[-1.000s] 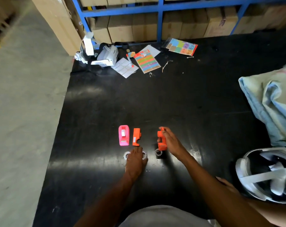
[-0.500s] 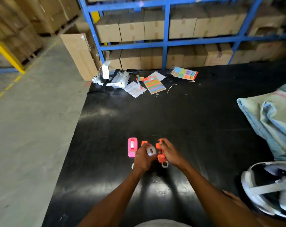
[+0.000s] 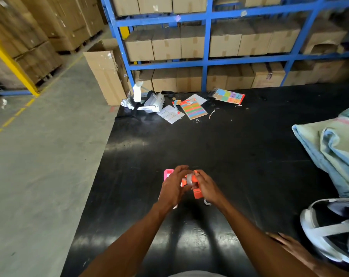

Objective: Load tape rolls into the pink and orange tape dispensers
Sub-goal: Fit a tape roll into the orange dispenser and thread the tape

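Note:
My left hand [image 3: 174,186] and my right hand [image 3: 206,186] meet over the black mat. Between their fingertips sits a small clear tape roll [image 3: 189,179], pinched by my left hand. My right hand grips an orange tape dispenser [image 3: 197,193], partly hidden by the fingers. The pink tape dispenser [image 3: 167,173] lies on the mat just left of my left hand, mostly covered by it. Another tape roll [image 3: 207,202] lies on the mat under my right wrist.
A black mat [image 3: 229,156] covers the floor. At its far edge lie a white headset [image 3: 147,100] and coloured sticker sheets [image 3: 195,108]. A folded cloth [image 3: 333,148] and a white helmet-like headset [image 3: 333,230] sit at the right. Blue shelving [image 3: 207,60] holds cardboard boxes behind.
My left hand picked a tape roll off the mat and lifted it to the orange dispenser that my right hand raised. The camera tilted up, showing more shelving.

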Available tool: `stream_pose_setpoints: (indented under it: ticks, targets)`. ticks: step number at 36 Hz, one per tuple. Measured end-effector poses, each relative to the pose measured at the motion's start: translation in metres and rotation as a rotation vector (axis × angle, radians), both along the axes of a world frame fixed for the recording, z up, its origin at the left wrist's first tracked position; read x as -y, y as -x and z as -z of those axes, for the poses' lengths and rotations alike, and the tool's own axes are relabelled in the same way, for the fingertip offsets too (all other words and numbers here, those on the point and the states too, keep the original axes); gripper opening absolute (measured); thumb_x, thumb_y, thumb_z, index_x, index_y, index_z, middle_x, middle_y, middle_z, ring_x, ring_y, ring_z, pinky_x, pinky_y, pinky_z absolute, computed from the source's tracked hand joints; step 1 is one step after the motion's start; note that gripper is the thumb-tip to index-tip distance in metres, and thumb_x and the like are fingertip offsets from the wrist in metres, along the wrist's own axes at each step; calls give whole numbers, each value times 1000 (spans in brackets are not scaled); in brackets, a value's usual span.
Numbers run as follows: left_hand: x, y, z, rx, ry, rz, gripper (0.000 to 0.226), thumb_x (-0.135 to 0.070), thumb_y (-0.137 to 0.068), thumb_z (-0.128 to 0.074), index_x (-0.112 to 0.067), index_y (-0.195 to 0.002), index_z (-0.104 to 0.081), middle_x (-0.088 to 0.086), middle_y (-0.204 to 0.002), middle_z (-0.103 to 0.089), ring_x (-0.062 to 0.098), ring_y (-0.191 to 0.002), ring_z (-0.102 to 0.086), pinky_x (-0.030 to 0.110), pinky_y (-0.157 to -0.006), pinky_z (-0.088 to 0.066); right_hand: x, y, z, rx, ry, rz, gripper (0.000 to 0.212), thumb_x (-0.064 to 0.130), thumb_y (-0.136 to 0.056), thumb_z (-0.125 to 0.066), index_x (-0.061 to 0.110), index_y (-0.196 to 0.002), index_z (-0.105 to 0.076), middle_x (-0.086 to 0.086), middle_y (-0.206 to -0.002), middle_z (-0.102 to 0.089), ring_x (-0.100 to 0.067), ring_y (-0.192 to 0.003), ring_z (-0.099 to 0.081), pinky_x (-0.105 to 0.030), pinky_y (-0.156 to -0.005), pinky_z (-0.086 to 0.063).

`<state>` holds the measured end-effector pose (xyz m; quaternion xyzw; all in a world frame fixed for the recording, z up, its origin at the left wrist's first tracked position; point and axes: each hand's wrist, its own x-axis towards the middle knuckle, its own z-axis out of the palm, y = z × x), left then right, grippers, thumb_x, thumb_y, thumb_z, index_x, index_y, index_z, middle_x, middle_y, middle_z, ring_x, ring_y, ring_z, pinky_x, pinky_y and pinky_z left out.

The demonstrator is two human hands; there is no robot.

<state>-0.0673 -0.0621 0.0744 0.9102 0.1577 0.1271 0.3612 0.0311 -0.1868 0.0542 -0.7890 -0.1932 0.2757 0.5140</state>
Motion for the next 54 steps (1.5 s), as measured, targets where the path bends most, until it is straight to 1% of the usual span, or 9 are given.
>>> stream_pose_setpoints:
  ticks: [4, 10, 21, 27, 31, 38, 47, 51, 54]
  targets:
    - [-4, 3, -13, -29, -10, -19, 35, -42, -82, -73, -32, -115, -67, -16, -108, -72, -15, -84, -57, -4, -72, -36, -8, 8, -7, -16, -35, 38, 23, 29, -103, -39, 31, -109, -61, -1, -112, -68, -21, -105, -66, -37, -98, -50]
    - [-17, -2, -14, -52, -52, -15, 37, -37, -78, -76, -28, -112, -65, -10, -103, -70, 9, -89, -65, 24, -81, -50, -18, 12, -7, -18, -37, 44, 29, 29, -104, -35, 24, -111, -63, -6, -109, -70, -24, -99, -69, -41, -93, -54]
    - [-23, -15, -20, -16, -98, -8, 33, -34, -74, -79, -19, -100, -64, -3, -94, -66, 11, -79, -60, 22, -69, -42, -30, 10, -12, -49, -12, -2, 33, 42, -98, -29, 33, -100, -60, 2, -101, -71, -19, -93, -69, -46, -87, -56]
    - [-41, -28, -11, -134, 229, 130, 43, -32, -68, -85, -23, -105, -64, -2, -102, -71, 15, -93, -71, 41, -84, -59, -25, -1, -12, -87, -53, 3, 33, 29, -102, -33, 28, -98, -66, 0, -95, -75, -17, -85, -72, -37, -75, -58]
    - [-50, -33, -18, -174, 443, 196, 34, -22, -80, -82, -14, -111, -72, 2, -111, -75, 12, -104, -71, 31, -96, -57, -23, -8, -7, -138, -65, -5, 33, 26, -106, -31, 22, -109, -64, 2, -87, -71, -5, -70, -67, -24, -61, -53]
    - [-53, -42, -8, -45, 528, 31, 14, -14, -86, -76, -7, -98, -77, 7, -97, -78, 11, -90, -73, 20, -82, -55, -32, -20, 2, -91, -55, -28, 31, 19, -106, -34, 24, -103, -64, 11, -84, -68, 1, -74, -62, -21, -72, -46]
    - [-52, -64, 20, -67, 583, -89, 15, -21, -84, -71, -6, -86, -75, 15, -84, -75, 14, -77, -68, 48, -83, -58, -33, -33, 21, -120, -23, -26, 29, 20, -107, -34, 21, -117, -61, 5, -102, -68, 8, -82, -63, -5, -72, -46]
    - [-52, -78, 31, -93, 623, -127, 12, -21, -87, -72, -9, -85, -75, -1, -76, -73, 8, -72, -67, 36, -74, -57, -30, -43, 30, -118, -24, -19, 29, 30, -106, -35, 32, -122, -60, 8, -116, -68, 0, -105, -63, -21, -93, -47]
    - [-50, -87, 35, -71, 678, -145, 14, -18, -88, -73, -4, -87, -74, 2, -78, -74, 8, -71, -67, 24, -73, -53, -29, -52, 32, -96, -10, -22, 28, 28, -106, -36, 37, -118, -59, 14, -115, -67, 7, -104, -61, -14, -89, -44]
